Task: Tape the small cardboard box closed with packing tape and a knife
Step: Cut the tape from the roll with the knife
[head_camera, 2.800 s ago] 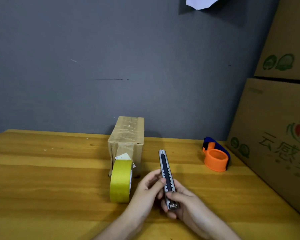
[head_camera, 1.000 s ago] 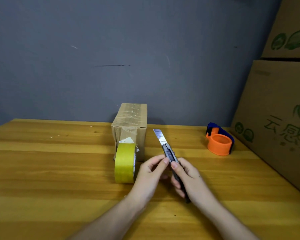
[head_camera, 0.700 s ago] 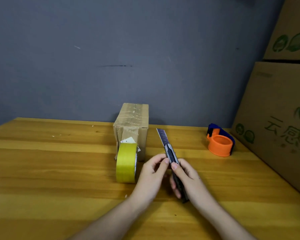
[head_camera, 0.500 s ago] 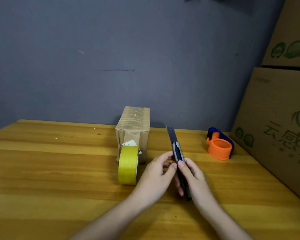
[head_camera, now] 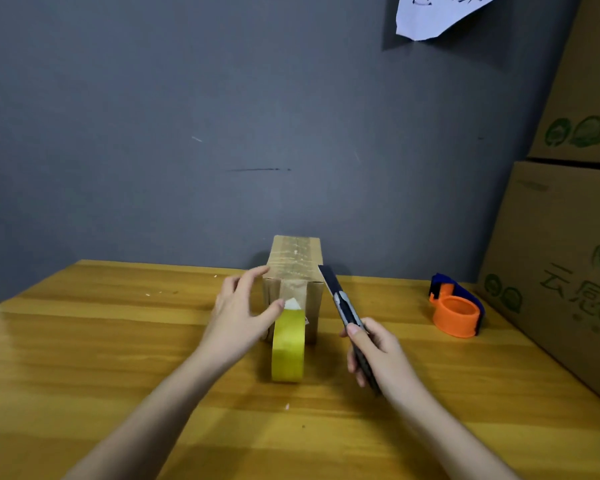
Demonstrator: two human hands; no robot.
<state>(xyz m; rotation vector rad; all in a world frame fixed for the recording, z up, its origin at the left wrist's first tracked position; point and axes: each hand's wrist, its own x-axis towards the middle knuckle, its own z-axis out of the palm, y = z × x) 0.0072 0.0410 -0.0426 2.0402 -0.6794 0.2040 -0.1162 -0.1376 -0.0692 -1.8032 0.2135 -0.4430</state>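
Note:
A small cardboard box (head_camera: 296,263) stands at the back of the wooden table, with clear tape along its top. A yellow tape roll (head_camera: 288,348) stands on edge against the box's near face, a strip of tape running from it up the box. My left hand (head_camera: 240,315) is open beside the roll's left side, thumb by the roll's top and fingers near the box's corner. My right hand (head_camera: 378,353) grips a utility knife (head_camera: 343,308) with its blade out, pointing up toward the box's right edge.
An orange and blue tape dispenser (head_camera: 456,311) sits at the right of the table (head_camera: 101,341). Large printed cardboard boxes (head_camera: 561,258) are stacked along the right edge. A grey wall stands behind, with a white paper (head_camera: 437,12) pinned high up.
The knife blade has been slid out. My left hand has let go of the knife and moved left to the tape roll. My right hand keeps the knife alone.

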